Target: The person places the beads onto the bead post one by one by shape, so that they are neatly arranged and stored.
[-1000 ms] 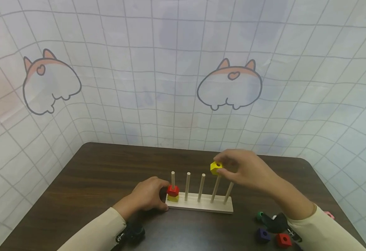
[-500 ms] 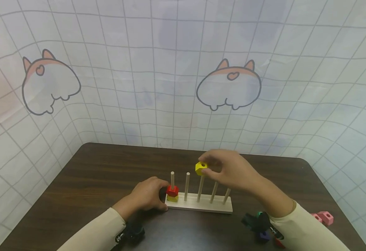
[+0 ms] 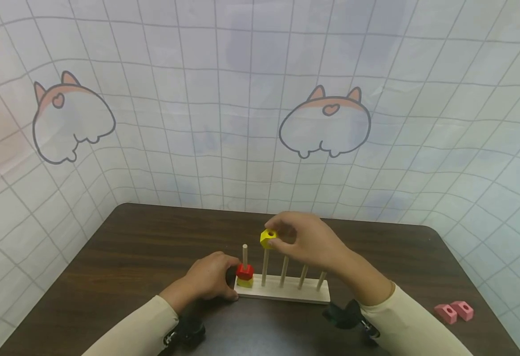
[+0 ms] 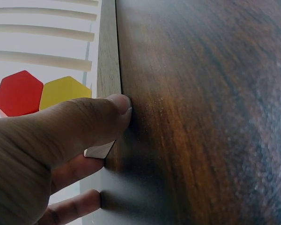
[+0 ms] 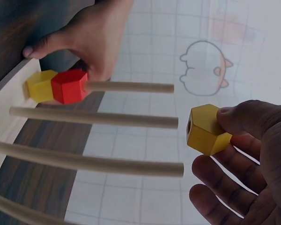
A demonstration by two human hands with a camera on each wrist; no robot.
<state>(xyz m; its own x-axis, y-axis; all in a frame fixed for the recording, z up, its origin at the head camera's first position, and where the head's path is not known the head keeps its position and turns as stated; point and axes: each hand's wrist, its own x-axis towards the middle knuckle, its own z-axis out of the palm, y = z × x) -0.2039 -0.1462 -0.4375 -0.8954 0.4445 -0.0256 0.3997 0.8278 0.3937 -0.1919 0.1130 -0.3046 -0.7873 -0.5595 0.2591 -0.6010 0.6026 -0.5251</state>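
A wooden peg board with several upright pegs stands on the dark table. My left hand grips its left end, the thumb on the front edge and other fingers behind. On the leftmost peg a red hexagonal bead sits on top of a yellow one. Between thumb and fingertips my right hand pinches another yellow hexagonal bead. In the right wrist view this bead is off the pegs, its hole facing the tip of the second peg with a small gap between.
Two pink blocks with holes lie on the table at the right. Behind the table hangs a white gridded cloth with animal drawings. A black wrist camera hangs under the right forearm.
My right hand has moved left with the yellow bead, from above the fourth peg past the third to the second. The forearm now covers the green, purple and red blocks. The left hand stays put.
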